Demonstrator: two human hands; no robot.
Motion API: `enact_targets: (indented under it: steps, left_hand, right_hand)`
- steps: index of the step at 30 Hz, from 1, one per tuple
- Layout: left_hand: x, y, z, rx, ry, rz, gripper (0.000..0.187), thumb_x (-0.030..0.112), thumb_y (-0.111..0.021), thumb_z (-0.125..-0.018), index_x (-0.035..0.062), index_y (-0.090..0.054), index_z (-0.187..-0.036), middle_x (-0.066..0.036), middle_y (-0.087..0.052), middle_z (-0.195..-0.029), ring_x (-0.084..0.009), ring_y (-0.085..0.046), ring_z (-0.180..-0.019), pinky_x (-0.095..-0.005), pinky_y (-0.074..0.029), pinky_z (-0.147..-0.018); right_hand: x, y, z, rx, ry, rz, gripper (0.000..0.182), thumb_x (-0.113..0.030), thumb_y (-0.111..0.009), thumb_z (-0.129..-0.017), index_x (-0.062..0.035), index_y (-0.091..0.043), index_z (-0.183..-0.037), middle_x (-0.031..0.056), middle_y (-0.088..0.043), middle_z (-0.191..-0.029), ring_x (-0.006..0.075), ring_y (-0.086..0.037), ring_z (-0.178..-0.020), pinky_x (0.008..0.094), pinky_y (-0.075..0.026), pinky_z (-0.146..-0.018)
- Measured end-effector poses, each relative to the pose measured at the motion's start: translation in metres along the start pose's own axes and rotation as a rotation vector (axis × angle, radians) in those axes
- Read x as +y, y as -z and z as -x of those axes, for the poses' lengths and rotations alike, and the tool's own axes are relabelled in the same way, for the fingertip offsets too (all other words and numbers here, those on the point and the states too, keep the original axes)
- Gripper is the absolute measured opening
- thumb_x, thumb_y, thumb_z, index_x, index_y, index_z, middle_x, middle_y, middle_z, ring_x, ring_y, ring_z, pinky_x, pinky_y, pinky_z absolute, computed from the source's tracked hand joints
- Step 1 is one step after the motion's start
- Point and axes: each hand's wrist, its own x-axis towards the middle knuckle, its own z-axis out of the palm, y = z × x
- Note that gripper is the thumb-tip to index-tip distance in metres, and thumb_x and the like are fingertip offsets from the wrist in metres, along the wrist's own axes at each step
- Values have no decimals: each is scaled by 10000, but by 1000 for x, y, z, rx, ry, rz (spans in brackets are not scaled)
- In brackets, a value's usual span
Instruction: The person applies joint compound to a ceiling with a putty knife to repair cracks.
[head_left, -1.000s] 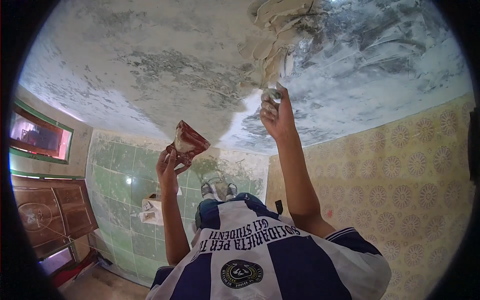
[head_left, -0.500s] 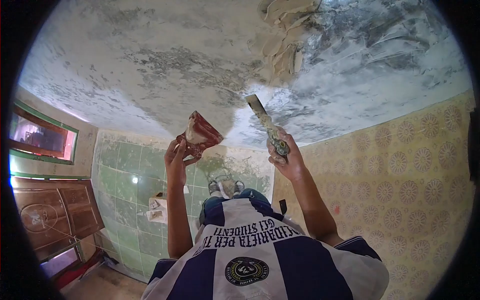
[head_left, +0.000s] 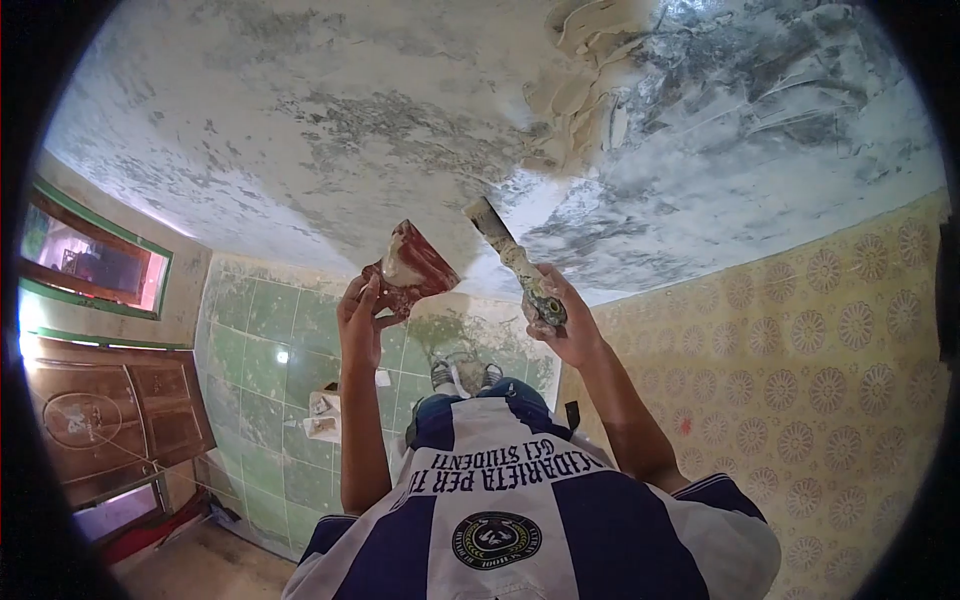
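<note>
My left hand (head_left: 362, 312) is closed on the lower corner of a red plastic spreader (head_left: 432, 268), its face smeared with pale putty. My right hand (head_left: 568, 325) wraps round the handle of a putty knife (head_left: 506, 248), which is crusted with dried filler. The knife's blade points up and to the left, with a gap between it and the spreader. Beyond both tools rises a patchy grey-white wall (head_left: 250, 150). Thick beige putty (head_left: 580, 110) lies in rough ridges high on that wall; neither tool touches it.
Green floor tiles (head_left: 262, 310) lie below, with an open box (head_left: 324, 415) on them to the left. A wooden door (head_left: 120, 420) and a green-framed window (head_left: 95, 250) are at the far left. Yellow patterned wallpaper (head_left: 780, 380) covers the right wall.
My right hand has brought the putty knife left, nearer the spreader, and its blade leans further left. The view has shifted a little, so the room sits slightly further right.
</note>
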Motion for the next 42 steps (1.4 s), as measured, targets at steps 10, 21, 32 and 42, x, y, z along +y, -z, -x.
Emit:
enact_targets:
  steps: [10, 21, 32, 42]
  left_hand:
    - [7, 7, 0, 21, 3, 6, 234, 229, -569, -992, 33, -627, -1106, -53, -691, -901, -125, -698, -749, -307, -623, -583]
    - [29, 1, 10, 142, -45, -46, 230, 234, -572, -990, 42, -627, -1104, -66, -699, -928, -137, -704, -768, -315, -618, -588]
    - [35, -37, 18, 94, -64, 47, 228, 203, -543, -1005, 25, -631, -1116, -42, -689, -878, -110, -687, -695, -244, -545, -489]
    - [37, -68, 15, -110, 116, 34, 297, 193, -549, -1001, -13, -582, -1212, -18, -649, -750, -91, -628, -598, -206, -468, -488]
  right_hand:
    - [17, 1, -9, -43, 28, 54, 398, -392, -610, -940, -117, -505, -1208, 15, -514, -749, 88, -488, -600, 252, -380, -500]
    - [21, 14, -46, -49, 2, 100, 243, -256, -548, -1010, -71, -520, -1165, 35, -588, -770, 81, -538, -614, 234, -398, -512]
    - [-7, 29, -42, -243, 79, 456, 340, -78, -560, -934, -76, -413, -1241, 85, -577, -937, 126, -558, -730, 272, -439, -570]
    - [-22, 60, -49, -178, 574, 1039, 410, -83, -702, -831, -39, -483, -1175, 115, -552, -1021, 220, -576, -925, 327, -482, -842]
